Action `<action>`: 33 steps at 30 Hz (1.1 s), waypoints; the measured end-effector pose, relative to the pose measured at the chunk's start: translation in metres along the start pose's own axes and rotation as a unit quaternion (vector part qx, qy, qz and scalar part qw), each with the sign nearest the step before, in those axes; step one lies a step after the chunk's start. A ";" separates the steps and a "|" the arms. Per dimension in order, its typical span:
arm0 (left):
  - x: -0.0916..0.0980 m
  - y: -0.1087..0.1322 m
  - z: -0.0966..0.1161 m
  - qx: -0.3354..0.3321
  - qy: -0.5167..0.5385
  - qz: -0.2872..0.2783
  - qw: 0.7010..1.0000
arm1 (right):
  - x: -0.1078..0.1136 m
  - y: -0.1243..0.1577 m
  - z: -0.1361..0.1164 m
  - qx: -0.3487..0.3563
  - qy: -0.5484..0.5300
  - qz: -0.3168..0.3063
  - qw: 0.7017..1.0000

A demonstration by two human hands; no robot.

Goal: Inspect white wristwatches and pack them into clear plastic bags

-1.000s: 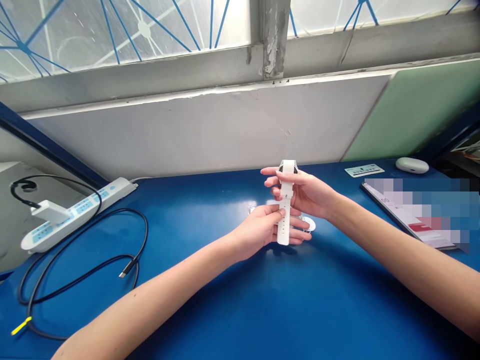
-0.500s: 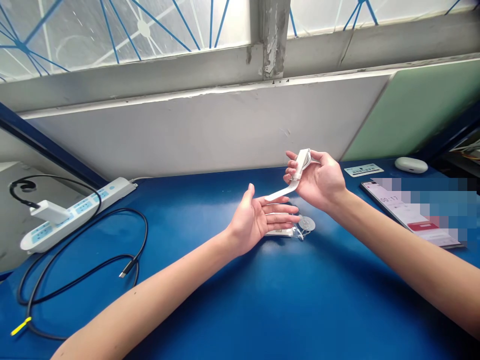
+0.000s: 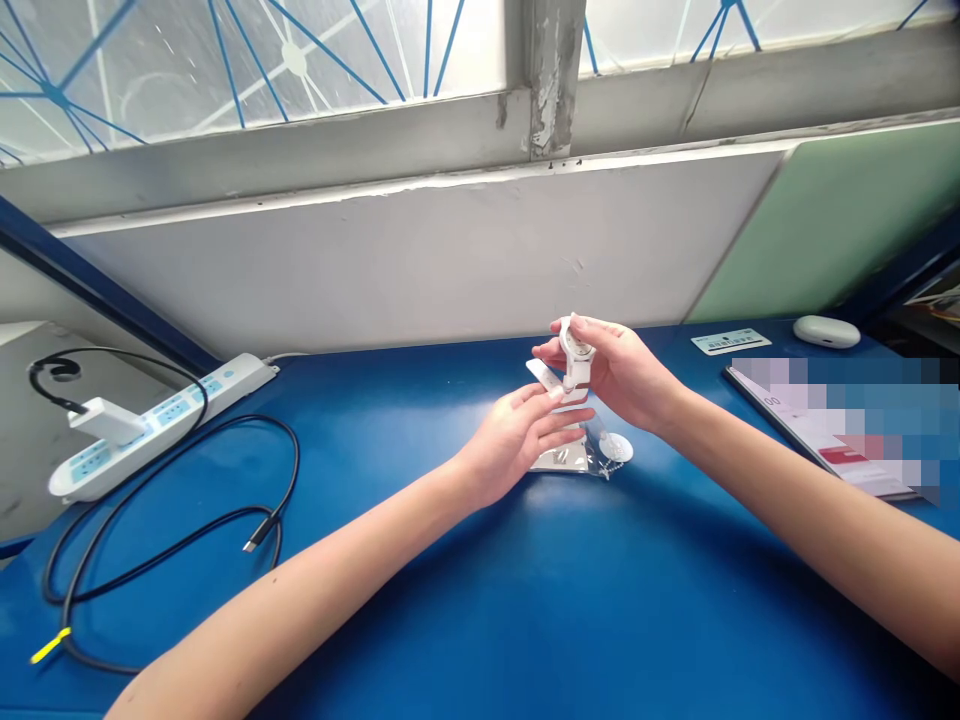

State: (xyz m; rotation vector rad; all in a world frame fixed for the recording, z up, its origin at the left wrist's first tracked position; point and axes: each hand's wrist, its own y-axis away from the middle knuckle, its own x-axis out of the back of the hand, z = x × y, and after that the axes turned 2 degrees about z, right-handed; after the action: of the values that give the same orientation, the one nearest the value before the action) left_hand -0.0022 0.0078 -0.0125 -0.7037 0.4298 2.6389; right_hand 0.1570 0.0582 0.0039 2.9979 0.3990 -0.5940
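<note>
Above the blue table, my right hand is closed on a small white device with a round part at its top and a flat white strip at its lower left. My left hand reaches the device's lower end with thumb and index finger, its other fingers stretched out. Behind and below the left fingers lies a clear plastic packet with a pale card inside. A round white tag on a bead chain rests at the packet's right side.
On the left are a white power strip with a plugged-in charger and a looped black cable. To the right lie a card, a white oval case and a phone. A wall stands behind the blue table.
My right hand has turned over, bringing the device's round part into view. My left hand has turned from palm up and brought its thumb and index finger to the device.
</note>
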 end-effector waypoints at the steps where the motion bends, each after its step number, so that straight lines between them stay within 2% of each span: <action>1: 0.000 0.000 0.000 -0.005 -0.005 0.002 1.000 | 0.000 0.000 0.001 0.014 0.019 -0.003 1.000; 6: 0.001 0.000 -0.006 -0.012 -0.026 0.011 1.000 | 0.001 -0.001 0.007 0.100 0.124 0.000 0.987; 11: -0.001 0.003 -0.007 -0.012 -0.050 0.002 0.999 | -0.001 0.002 0.006 0.095 0.202 -0.006 0.975; 24: -0.006 0.008 -0.004 0.037 -0.050 -0.056 0.997 | 0.000 0.002 0.006 0.001 0.092 -0.038 0.995; 29: -0.007 0.009 -0.005 0.038 -0.061 -0.059 0.996 | 0.001 0.002 0.006 -0.020 0.082 -0.054 0.995; 33: -0.009 0.010 -0.005 0.046 -0.074 -0.060 0.994 | -0.001 0.002 0.003 -0.079 0.013 -0.077 0.994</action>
State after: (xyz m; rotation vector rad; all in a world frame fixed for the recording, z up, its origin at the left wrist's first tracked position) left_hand 0.0032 -0.0057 -0.0096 -0.4844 0.4485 2.5193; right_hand 0.1555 0.0558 0.0012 2.8454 0.6510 -0.5073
